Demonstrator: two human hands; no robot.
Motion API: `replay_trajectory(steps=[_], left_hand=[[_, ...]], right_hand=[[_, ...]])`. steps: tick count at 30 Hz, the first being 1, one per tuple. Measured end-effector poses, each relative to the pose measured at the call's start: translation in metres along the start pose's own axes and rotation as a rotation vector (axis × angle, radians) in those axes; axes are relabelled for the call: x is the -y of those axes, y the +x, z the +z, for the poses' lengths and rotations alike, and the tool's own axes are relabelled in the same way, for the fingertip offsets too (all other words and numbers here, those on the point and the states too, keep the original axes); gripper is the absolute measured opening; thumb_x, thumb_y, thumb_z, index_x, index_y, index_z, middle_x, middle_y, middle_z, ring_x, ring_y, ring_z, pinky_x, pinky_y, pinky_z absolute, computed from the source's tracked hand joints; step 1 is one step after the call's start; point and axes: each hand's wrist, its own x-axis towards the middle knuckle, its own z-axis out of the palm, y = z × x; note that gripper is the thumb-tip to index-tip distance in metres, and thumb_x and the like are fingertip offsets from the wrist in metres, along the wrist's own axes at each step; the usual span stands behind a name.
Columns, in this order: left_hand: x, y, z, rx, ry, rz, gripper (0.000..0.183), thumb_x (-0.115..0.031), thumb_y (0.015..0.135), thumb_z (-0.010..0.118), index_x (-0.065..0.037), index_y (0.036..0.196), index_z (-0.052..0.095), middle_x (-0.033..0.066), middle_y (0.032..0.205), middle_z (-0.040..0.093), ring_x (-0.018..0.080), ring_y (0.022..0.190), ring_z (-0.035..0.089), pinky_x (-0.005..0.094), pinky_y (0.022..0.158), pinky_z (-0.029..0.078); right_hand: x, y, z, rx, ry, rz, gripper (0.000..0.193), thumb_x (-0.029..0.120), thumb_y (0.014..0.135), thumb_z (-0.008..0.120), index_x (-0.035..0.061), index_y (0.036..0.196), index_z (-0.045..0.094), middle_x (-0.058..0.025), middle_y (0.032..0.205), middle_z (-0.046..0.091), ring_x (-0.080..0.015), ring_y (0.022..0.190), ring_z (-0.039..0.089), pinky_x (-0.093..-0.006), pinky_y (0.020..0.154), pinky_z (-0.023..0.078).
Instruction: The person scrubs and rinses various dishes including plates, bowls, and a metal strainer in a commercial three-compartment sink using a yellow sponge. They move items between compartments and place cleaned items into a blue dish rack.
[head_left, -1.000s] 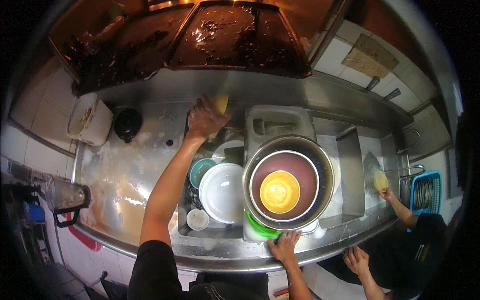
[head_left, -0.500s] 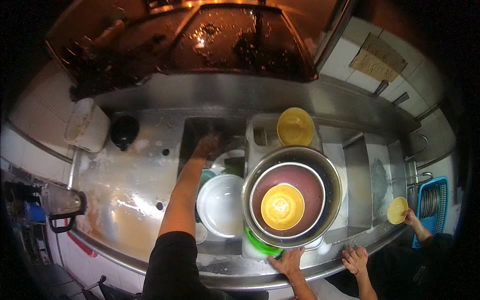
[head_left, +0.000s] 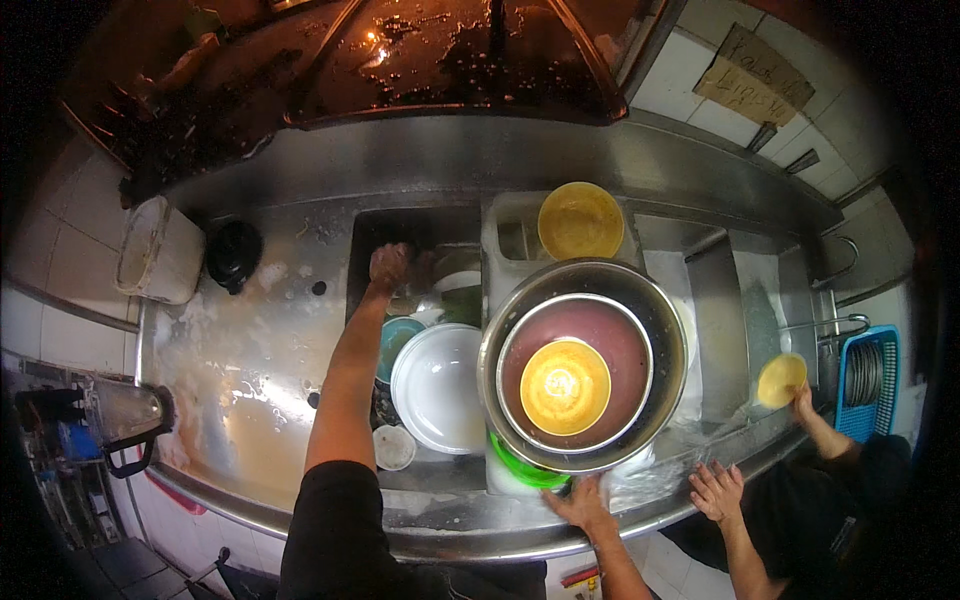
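My left hand [head_left: 390, 265] is in the steel sink basin [head_left: 415, 222], its fingers curled; what they hold, if anything, I cannot make out. Below it sit a large white bowl [head_left: 440, 390], a teal bowl [head_left: 398, 340] and a small white cup [head_left: 394, 447]. My right hand [head_left: 587, 505] rests open at the front edge, fingers spread, beside a bright green bowl [head_left: 522, 466]. Just above that hand is a big steel bowl [head_left: 662, 390], with a pinkish-red bowl [head_left: 632, 375] and a yellow bowl [head_left: 565, 388] nested inside.
At right a co-worker's hand [head_left: 718, 490] lies at the edge; their other holds a yellow bowl [head_left: 780, 381]. Another yellow bowl [head_left: 580, 220] stands behind the stack. A blue rack [head_left: 848, 345] holds plates. A white bucket [head_left: 160, 250] and black pot [head_left: 234, 256] stand left.
My left hand has risen out of the deeper part of the basin and drawn slightly left. Water now splashes right of the green bowl. My right hand stays at the edge.
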Motion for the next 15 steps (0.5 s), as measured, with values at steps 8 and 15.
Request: replay_trajectory(steps=[8, 15], left_hand=[[-0.008, 0.032, -0.127, 0.329, -1.340, -0.726, 0.065, -0.059, 0.084, 0.054, -0.006, 0.121, 0.055, 0.0176, 0.114, 0.059, 0.0324, 0.112, 0.052, 0.0480, 0.088, 0.044], [-0.195, 0.024, -0.217, -0.220, -1.112, 0.017, 0.053, -0.046, 0.093, 0.049, -0.002, 0.122, 0.053, 0.0110, 0.112, 0.060, 0.0216, 0.105, 0.055, 0.0380, 0.093, 0.041]], right_hand=[[-0.007, -0.004, -0.066, -0.198, 0.117, 0.226, 0.061, 0.015, 0.074, 0.067, -0.0111, 0.122, 0.041, -0.0352, 0.129, 0.034, -0.0494, 0.120, 0.035, -0.0500, 0.103, 0.030], [-0.046, 0.020, -0.015, -0.385, -0.112, 0.074, 0.047, 0.026, 0.059, 0.067, 0.0004, 0.097, 0.057, -0.0188, 0.099, 0.054, -0.0361, 0.095, 0.047, -0.0467, 0.084, 0.033]])
